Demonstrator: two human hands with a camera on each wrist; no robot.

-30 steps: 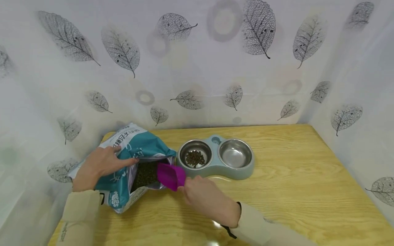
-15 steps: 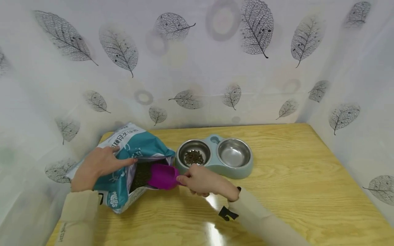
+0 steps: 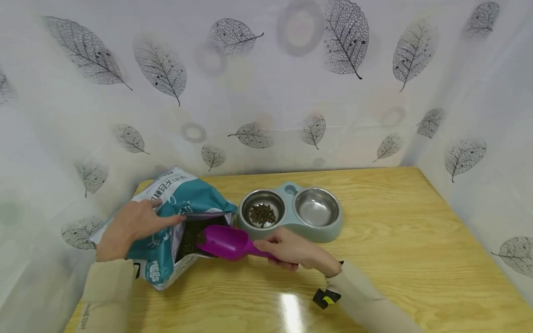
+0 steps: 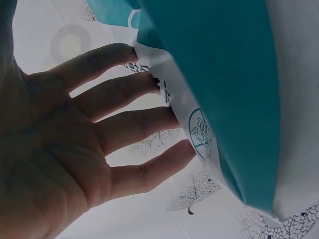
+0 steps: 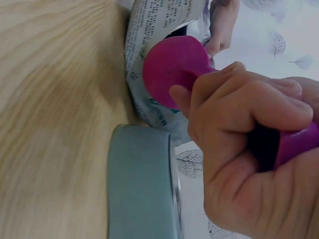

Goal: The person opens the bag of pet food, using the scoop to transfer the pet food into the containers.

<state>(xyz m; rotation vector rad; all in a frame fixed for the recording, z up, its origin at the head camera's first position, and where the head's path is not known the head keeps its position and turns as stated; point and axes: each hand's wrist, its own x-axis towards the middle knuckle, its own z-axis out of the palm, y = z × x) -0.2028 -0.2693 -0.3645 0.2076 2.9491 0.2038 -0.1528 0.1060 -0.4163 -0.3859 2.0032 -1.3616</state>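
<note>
From my end I'd judge this refill partway along. On the counter (image 3: 395, 231), a blue stand (image 3: 320, 235) carries two steel bowls side by side. The left bowl (image 3: 257, 196) holds a small pile of kibble (image 3: 262, 214) with bare metal around it, while the right bowl (image 3: 318, 210) shows no food at all.

My right hand (image 3: 289, 249) has the purple scoop (image 3: 228, 243) by its handle, the fingers (image 5: 279, 107) curled firmly round it. The scoop lies at the mouth of the bag (image 3: 197, 196), front end inside, back end out over the counter beside the stand. Brown pellets show at its front lip — I can't tell how much it carries, or whether those belong to the feed (image 3: 188, 243) behind.

My left hand (image 3: 135, 222) rests on the bag, fingers (image 4: 137, 128) spread wide and nearly straight, tips against the wrapping, thumb reaching to the mouth's upper edge. The bag lies on its side, gaping toward the left bowl.

So I count one modest portion in place. Left over, as I read it, is to get the scoop clear and its contents across — whether the right bowl is meant for food, nothing here tells me.
</note>
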